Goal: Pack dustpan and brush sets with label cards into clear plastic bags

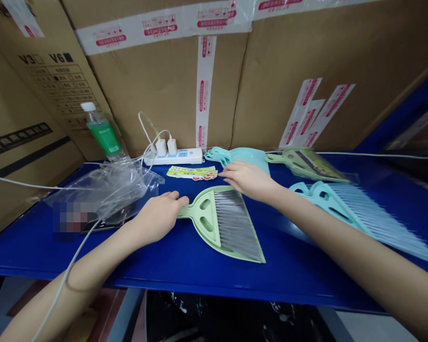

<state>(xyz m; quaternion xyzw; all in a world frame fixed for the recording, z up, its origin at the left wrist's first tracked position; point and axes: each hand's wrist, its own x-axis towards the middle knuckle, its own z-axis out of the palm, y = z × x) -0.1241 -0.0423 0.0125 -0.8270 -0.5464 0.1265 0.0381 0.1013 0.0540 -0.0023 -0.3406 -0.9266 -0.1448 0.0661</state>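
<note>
My left hand [160, 216] is closed around the handle of a light green dustpan [258, 258]. A matching hand brush [207, 216] with grey bristles lies nested in that pan, flat on the blue table. My right hand [248, 179] reaches past the brush to a small pile of yellow-and-white printed labels [190, 173]. Its thumb and fingers pinch at the pile's right end, where the exact grip is partly hidden. Behind this hand lie light blue dustpans [247, 154], stacked with their handles to the left.
Light blue brushes [363, 216] lie at right, behind my forearm. A bagged green dustpan set [306, 164] sits at the back. On the left are a power strip [190, 156] with chargers, a bottle [105, 135], clear plastic bags [110, 190] and loose white cables. Cardboard boxes [157, 85] wall the back.
</note>
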